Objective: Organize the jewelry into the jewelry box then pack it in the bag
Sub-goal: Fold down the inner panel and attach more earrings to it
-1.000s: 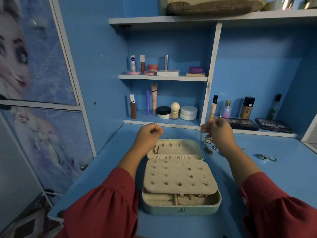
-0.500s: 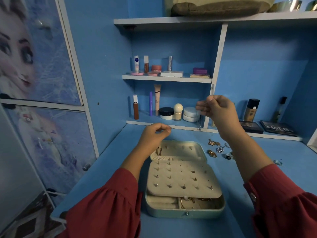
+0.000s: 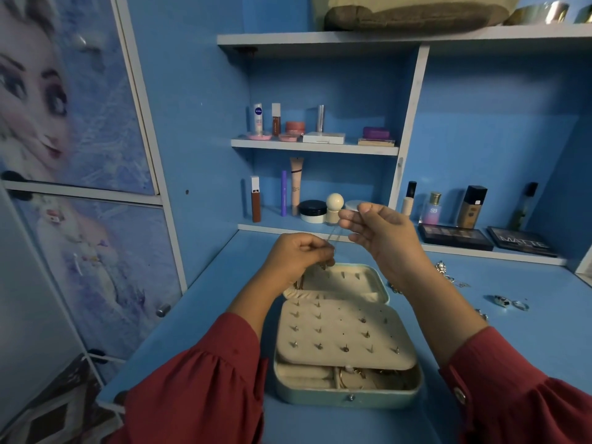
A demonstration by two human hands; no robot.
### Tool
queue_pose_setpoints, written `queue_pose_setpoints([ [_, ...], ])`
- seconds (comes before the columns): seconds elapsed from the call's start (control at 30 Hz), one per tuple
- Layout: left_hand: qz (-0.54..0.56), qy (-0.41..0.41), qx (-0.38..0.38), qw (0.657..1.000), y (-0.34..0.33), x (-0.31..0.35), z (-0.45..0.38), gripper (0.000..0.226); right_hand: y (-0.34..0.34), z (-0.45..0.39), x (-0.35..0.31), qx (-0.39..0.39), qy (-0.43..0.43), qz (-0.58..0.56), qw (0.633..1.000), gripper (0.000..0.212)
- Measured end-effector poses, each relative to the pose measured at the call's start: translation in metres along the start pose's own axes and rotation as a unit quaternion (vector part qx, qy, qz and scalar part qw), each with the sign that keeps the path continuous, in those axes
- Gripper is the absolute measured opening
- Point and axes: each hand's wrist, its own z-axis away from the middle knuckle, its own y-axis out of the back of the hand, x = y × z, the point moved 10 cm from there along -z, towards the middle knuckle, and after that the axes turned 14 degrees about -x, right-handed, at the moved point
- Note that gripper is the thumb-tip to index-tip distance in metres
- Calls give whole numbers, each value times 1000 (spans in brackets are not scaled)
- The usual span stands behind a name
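A thin chain (image 3: 333, 235) was pinched taut between the raised right hand (image 3: 381, 235) and the lower left hand (image 3: 298, 257), slanting down-left; the open jewelry box (image 3: 347, 331) lay directly beneath the left hand.

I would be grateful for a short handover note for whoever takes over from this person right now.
Left hand and right hand each pinch a thin chain above the open jewelry box.
Done: studs sit in the earring panel; gold pieces lie in the front tray.
Left: stow the chain, then the loose jewelry on the desk to the right, close the box, pack it. The bag is not clearly identifiable.
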Motion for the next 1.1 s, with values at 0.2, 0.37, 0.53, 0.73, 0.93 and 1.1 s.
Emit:
queue_pose_setpoints([
  [0.2, 0, 9, 7, 1000, 3, -2, 2, 6, 25, 6, 7, 50, 11, -93, 994, 9],
  [0.37, -1, 19, 19, 1000, 7, -2, 3, 7, 22, 4, 19, 15, -42, 20, 999, 24],
  [0.53, 28, 14, 2, 999, 4, -3, 3, 16, -12, 5, 47, -113, -146, 147, 972, 45],
  [0.73, 45, -14, 0, 999, 6, 7, 6, 23, -7, 6, 43, -62, -145, 271, 950, 13],
  [0.93, 37, -13, 42, 998, 16, 8, 9, 18, 12, 7, 30, 7, -111, 261, 959, 5],
  [1.1, 35, -25, 71, 997, 25, 8, 10, 16, 15, 7, 28, 13, -102, 249, 963, 6],
])
